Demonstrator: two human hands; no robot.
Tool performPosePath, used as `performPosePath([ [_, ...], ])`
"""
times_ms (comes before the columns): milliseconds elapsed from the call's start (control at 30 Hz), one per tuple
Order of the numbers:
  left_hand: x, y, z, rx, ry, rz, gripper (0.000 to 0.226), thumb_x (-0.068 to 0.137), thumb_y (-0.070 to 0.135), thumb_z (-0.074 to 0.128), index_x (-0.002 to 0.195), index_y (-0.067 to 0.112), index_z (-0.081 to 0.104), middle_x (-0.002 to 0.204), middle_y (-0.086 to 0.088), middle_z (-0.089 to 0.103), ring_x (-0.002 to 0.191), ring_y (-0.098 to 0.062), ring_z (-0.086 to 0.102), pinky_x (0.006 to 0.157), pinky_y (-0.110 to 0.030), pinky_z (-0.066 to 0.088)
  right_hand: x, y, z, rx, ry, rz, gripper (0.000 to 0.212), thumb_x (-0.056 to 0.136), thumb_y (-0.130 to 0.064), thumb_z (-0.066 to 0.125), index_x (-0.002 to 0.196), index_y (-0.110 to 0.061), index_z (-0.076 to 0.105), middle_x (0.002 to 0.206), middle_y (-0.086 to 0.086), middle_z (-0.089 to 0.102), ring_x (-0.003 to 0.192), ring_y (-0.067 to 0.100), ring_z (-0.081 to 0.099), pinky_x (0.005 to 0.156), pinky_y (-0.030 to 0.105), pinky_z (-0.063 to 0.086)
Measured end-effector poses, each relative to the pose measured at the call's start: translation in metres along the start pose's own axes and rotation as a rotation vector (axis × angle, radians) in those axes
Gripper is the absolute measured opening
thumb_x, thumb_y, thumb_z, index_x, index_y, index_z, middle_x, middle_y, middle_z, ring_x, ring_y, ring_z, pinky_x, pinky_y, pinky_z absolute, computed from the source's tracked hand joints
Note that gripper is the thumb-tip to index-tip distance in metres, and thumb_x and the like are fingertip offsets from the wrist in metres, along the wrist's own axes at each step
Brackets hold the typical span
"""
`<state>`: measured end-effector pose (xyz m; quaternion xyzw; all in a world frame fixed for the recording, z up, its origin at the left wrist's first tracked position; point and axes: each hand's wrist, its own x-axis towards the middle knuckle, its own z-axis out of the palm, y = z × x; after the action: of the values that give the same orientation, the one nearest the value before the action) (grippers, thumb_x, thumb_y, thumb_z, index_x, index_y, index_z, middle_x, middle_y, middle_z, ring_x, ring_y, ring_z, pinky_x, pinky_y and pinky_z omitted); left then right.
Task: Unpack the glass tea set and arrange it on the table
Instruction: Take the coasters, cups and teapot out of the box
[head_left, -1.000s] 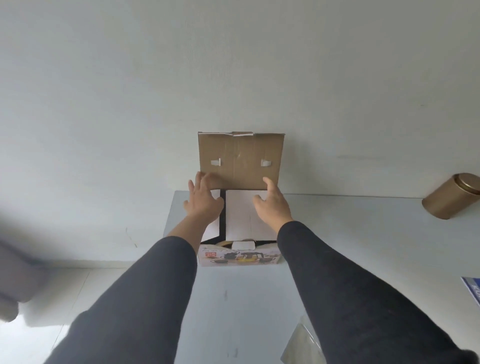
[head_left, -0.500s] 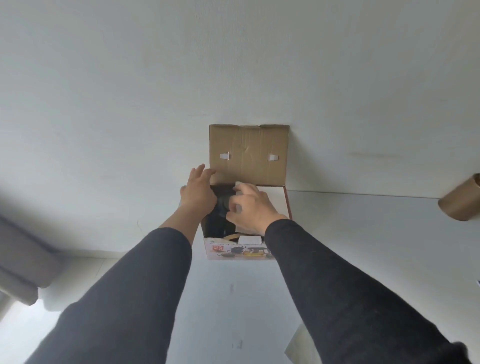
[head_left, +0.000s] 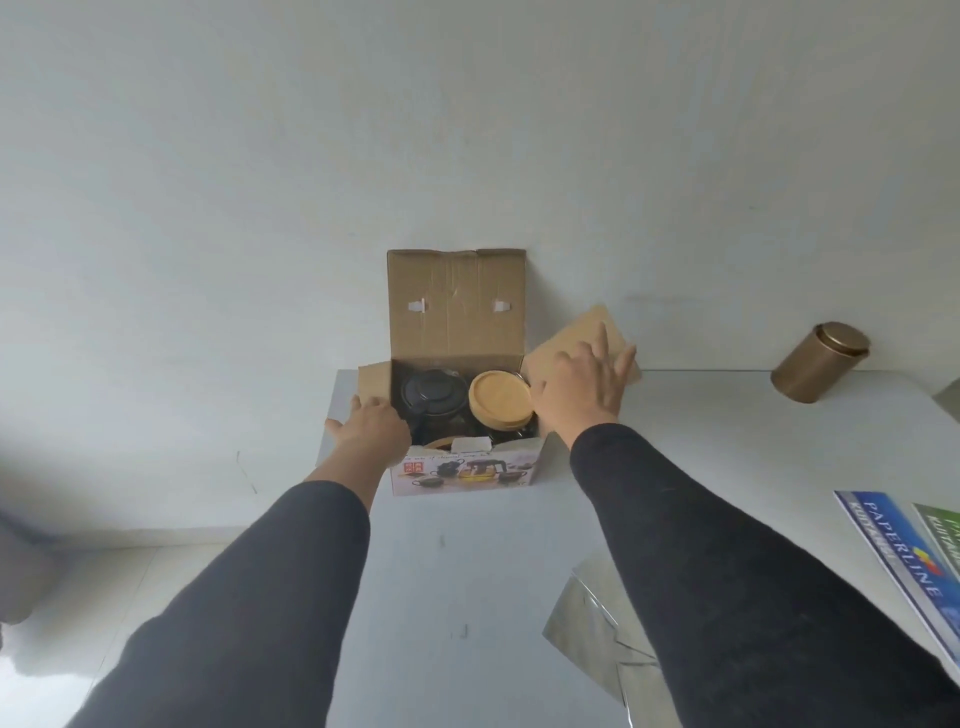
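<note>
Box open at the far edge of the table

Cardboard box (head_left: 467, 473) sits at the far left part of the white table (head_left: 467, 597), against the wall, and I see its big lid flap (head_left: 456, 304) standing upright behind it. Inside, a dark lidded teapot (head_left: 434, 397) lies on the left and a round wooden lid (head_left: 500, 399) on the right, side by side and touching the box walls. My left hand (head_left: 371, 431) rests on the box's left side with fingers spread and relaxed against the small left flap (head_left: 375, 382), gripping nothing that I can make out. My right hand (head_left: 584, 387) presses the right side flap (head_left: 592, 332) outward with straight fingers, palm flat on the cardboard. Farther right, a bronze canister (head_left: 820, 361) lies tilted near the wall. Printed booklets (head_left: 893, 551) sit at the near right edge, and a shiny plastic sleeve (head_left: 587, 623) lies near my right forearm.
</note>
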<state>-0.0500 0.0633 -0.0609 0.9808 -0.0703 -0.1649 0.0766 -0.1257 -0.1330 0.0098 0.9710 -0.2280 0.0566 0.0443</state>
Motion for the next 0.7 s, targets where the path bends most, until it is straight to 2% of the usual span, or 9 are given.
performPosePath([
  [67,0.000,0.001,0.001,-0.053,-0.009,-0.012,0.048,0.100,0.030,0.032,0.143,0.008,0.032,0.147,-0.009,0.035,0.140,-0.028,0.026,0.111,-0.055,0.025,-0.005,0.008,0.012,0.026,-0.112,0.057,0.039,0.089,-0.036,0.046,0.119,-0.014,0.058,0.129,0.010,0.055,0.142,0.028,0.018,0.112,0.057,0.010],
  [100,0.001,0.000,0.002,-0.077,-0.019,-0.019,0.052,0.100,0.034,0.033,0.144,0.007,0.029,0.148,-0.010,0.034,0.139,-0.029,0.027,0.110,-0.055,0.027,-0.006,0.011,0.019,0.060,-0.175,0.068,0.040,0.090,-0.038,0.046,0.121,-0.013,0.055,0.126,0.010,0.057,0.138,0.028,0.027,0.111,0.054,0.018],
  [167,0.005,0.001,0.005,-0.111,-0.036,-0.027,0.062,0.098,0.042,0.036,0.147,0.008,0.021,0.152,-0.009,0.028,0.142,-0.030,0.022,0.111,-0.056,0.026,-0.008,0.011,0.031,0.227,-0.336,0.068,0.041,0.091,-0.040,0.047,0.121,-0.012,0.050,0.120,0.010,0.058,0.120,0.029,0.046,0.099,0.043,0.037],
  [233,0.009,0.004,0.009,-0.130,-0.030,-0.030,0.074,0.095,0.051,0.040,0.150,0.010,0.012,0.155,-0.007,0.020,0.145,-0.030,0.013,0.111,-0.059,0.022,-0.008,0.006,0.044,0.426,-0.465,0.066,0.040,0.091,-0.039,0.051,0.121,-0.013,0.048,0.113,0.008,0.059,0.105,0.028,0.055,0.086,0.035,0.045],
  [300,0.012,0.008,0.011,-0.113,-0.011,-0.024,0.085,0.090,0.058,0.044,0.151,0.014,0.004,0.158,-0.005,0.010,0.147,-0.030,0.003,0.110,-0.060,0.019,-0.002,0.001,0.053,0.465,-0.453,0.052,0.043,0.089,-0.039,0.056,0.123,-0.015,0.045,0.111,0.006,0.057,0.103,0.028,0.056,0.083,0.033,0.048],
  [400,0.014,0.015,0.011,-0.015,0.036,0.056,0.090,0.086,0.063,0.047,0.152,0.025,-0.001,0.160,-0.003,-0.007,0.147,-0.029,-0.011,0.112,-0.059,0.014,0.019,-0.001,0.061,0.349,-0.295,-0.073,0.064,0.081,-0.048,0.061,0.134,-0.017,0.040,0.124,0.010,0.052,0.114,0.029,0.051,0.092,0.039,0.047],
  [467,0.015,0.019,0.009,-0.020,0.068,0.134,0.089,0.084,0.061,0.054,0.152,0.032,0.005,0.160,-0.002,-0.011,0.146,-0.026,-0.016,0.113,-0.058,0.009,0.034,-0.004,0.064,0.338,-0.258,-0.174,0.074,0.074,-0.057,0.064,0.134,-0.021,0.040,0.128,0.007,0.050,0.116,0.027,0.049,0.094,0.040,0.046],
  [533,0.017,0.020,0.008,-0.032,0.084,0.194,0.086,0.080,0.057,0.062,0.149,0.037,0.015,0.160,-0.001,-0.009,0.147,-0.025,-0.016,0.114,-0.057,0.010,0.046,-0.009,0.065,0.340,-0.304,-0.249,0.084,0.066,-0.063,0.066,0.136,-0.026,0.036,0.133,0.003,0.046,0.120,0.026,0.047,0.095,0.043,0.046],
  [700,0.021,0.014,0.002,0.005,0.086,0.356,0.059,0.071,0.049,0.076,0.121,0.038,0.047,0.160,0.002,-0.001,0.147,-0.025,-0.013,0.113,-0.060,0.011,0.063,-0.019,0.074,0.308,-0.441,-0.352,0.100,0.064,-0.054,0.074,0.145,-0.028,0.022,0.149,0.003,0.029,0.134,0.030,0.032,0.103,0.049,0.039],
])
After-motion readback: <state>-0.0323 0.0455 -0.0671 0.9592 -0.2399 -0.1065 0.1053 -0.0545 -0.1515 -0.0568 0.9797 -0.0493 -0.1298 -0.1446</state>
